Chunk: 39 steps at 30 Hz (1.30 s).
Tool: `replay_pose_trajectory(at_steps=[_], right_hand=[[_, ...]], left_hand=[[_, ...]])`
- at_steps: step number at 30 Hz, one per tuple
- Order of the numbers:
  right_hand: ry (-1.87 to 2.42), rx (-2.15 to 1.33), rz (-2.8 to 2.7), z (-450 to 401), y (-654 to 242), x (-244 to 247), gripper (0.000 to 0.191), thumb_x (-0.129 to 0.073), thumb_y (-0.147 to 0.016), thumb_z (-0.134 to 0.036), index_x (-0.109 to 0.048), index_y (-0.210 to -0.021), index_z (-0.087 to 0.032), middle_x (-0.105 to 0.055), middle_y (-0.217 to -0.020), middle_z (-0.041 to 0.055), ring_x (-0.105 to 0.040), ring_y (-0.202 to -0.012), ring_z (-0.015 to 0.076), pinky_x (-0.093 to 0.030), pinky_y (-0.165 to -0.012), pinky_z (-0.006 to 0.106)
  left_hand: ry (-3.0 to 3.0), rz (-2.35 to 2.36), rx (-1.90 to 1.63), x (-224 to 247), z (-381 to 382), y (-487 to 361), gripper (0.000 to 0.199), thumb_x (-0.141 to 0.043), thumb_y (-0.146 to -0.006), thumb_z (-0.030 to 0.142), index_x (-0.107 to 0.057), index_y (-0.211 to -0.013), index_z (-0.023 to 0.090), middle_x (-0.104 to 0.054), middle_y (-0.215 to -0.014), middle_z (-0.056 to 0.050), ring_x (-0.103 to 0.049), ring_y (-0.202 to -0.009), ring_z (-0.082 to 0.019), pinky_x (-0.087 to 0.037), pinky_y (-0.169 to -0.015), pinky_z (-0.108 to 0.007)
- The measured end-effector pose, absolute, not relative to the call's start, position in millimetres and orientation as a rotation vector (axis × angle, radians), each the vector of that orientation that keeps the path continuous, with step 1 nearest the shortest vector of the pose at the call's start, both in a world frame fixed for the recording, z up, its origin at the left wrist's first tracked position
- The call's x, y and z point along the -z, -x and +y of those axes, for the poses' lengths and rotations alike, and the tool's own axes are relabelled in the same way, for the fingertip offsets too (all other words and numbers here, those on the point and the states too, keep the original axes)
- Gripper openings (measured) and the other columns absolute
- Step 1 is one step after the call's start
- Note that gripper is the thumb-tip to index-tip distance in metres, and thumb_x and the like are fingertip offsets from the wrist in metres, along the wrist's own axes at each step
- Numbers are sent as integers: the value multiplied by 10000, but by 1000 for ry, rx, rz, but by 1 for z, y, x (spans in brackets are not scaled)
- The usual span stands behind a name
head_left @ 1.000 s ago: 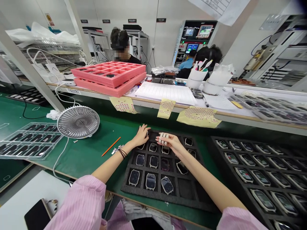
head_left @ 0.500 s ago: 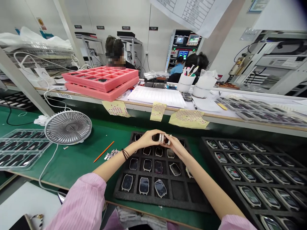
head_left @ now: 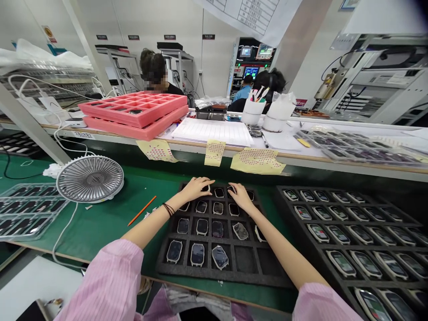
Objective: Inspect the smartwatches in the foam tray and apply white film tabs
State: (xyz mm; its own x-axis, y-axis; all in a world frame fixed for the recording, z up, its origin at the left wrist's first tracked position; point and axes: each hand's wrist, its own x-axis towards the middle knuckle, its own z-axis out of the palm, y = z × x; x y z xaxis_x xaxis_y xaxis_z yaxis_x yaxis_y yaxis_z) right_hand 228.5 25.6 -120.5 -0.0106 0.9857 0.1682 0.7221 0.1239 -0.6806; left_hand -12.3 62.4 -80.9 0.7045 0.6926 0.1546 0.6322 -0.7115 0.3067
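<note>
My left hand [head_left: 195, 189] is at the back row of a black foam tray [head_left: 245, 281], thumb and fingers closed round the edges of a smartwatch [head_left: 206, 189] in a compartment there. Two compartments to the right, my right hand [head_left: 241, 197] pinches another smartwatch [head_left: 231, 190], mostly hidden under the fingers. Between the hands lies a watch [head_left: 219, 192] in its own compartment. More watches with dark screens fill most of the rows nearer me. One watch [head_left: 220, 257] in the front row sits tilted.
A second black tray [head_left: 284, 209] of watches stands at the right. On the left are a fan [head_left: 90, 179], an orange stick [head_left: 142, 210] and a clear tray [head_left: 50, 227] of dark parts. Pink foam trays [head_left: 133, 120] sit on the shelf ahead; people are beyond it.
My hands were together above the tray's back row, holding watches. They have moved apart and down, each to a separate back-row compartment. The view has shifted slightly.
</note>
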Motion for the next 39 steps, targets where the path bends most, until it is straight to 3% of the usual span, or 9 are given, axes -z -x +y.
replay_pose_trajectory(at_steps=[2, 5, 10, 16, 21, 25, 31, 35, 39], right_hand=[[1655, -449, -1880, 18, -224, 119, 452, -430, -899, -317, -573, -1293, -150, -507, -1366, 200, -407, -1323, 340, -308, -1076, 545], [1634, -378, -2041, 8, -219, 117, 515, -380, -937, -372, -496, -1379, -136, -351, -1526, 183, -233, -1449, 307, -153, -1160, 540], [1679, -371, -2226, 1, -221, 120, 658, -287, -962, -500, -341, -1481, -100, -292, -1562, 188, -214, -1471, 276, -119, -1181, 521], [1690, -295, -2291, -28, -209, 104, 725, -280, -962, -569, -288, -1505, -89, -183, -1591, 200, -144, -1482, 313, -94, -1177, 556], [1308, -458, -2635, -80, -177, 86, 696, -287, -962, -594, -361, -1483, -139, -309, -1557, 178, -259, -1450, 317, -189, -1173, 536], [1170, -553, -2703, -98, -169, 89, 674, -247, -961, -611, -297, -1513, -227, -166, -1612, 92, -90, -1485, 339, -123, -1178, 581], [1138, -592, -2705, -89, -173, 96, 710, -236, -951, -633, -289, -1515, -205, -122, -1616, 114, -59, -1486, 349, -125, -1169, 597], [1133, -589, -2691, -82, -172, 97, 734, -255, -934, -660, -306, -1508, -206, -151, -1612, 123, -68, -1487, 344, -104, -1174, 579], [1105, -585, -2686, -76, -172, 99, 729, -276, -936, -652, -311, -1507, -201, -147, -1613, 117, -63, -1487, 342, -98, -1176, 577]], left_hand=[[-2698, 1062, -297, 89, 56, 20, 534, -479, -953, 473, -424, -1437, 254, -401, -1513, -126, -361, -1399, -297, -234, -1138, -512], [-2710, 1038, -206, 101, 49, 23, 512, -334, -1005, 461, -324, -1485, 285, -256, -1581, -79, -210, -1471, -251, -111, -1177, -532], [-2726, 995, -168, 104, 46, 21, 520, -267, -1017, 456, -309, -1493, 250, -289, -1562, -92, -225, -1467, -217, -74, -1192, -495], [-2784, 990, -271, 72, 44, -5, 422, -402, -995, 334, -479, -1379, 176, -478, -1453, -152, -432, -1356, -259, -178, -1166, -503], [-2837, 813, -272, 48, 46, -84, 311, -421, -970, 205, -576, -1240, 213, -631, -1274, -66, -554, -1203, -207, -403, -1018, -351], [-2858, 665, -88, 51, 55, -138, 308, -567, -891, 181, -590, -1195, 216, -657, -1212, -80, -578, -1152, -228, -452, -916, -317], [-2820, 669, 59, 58, 75, -165, 581, -744, -752, 276, -510, -1280, 216, -666, -1103, -89, -647, -914, -224, -479, -692, -258], [-2800, 658, 24, 54, 79, -164, 558, -749, -730, 254, -525, -1240, 229, -665, -1099, -58, -624, -967, -224, -472, -720, -260], [-2787, 618, -36, 43, 71, -158, 457, -637, -826, 310, -502, -1249, 199, -646, -1146, -80, -605, -1033, -227, -469, -769, -278]])
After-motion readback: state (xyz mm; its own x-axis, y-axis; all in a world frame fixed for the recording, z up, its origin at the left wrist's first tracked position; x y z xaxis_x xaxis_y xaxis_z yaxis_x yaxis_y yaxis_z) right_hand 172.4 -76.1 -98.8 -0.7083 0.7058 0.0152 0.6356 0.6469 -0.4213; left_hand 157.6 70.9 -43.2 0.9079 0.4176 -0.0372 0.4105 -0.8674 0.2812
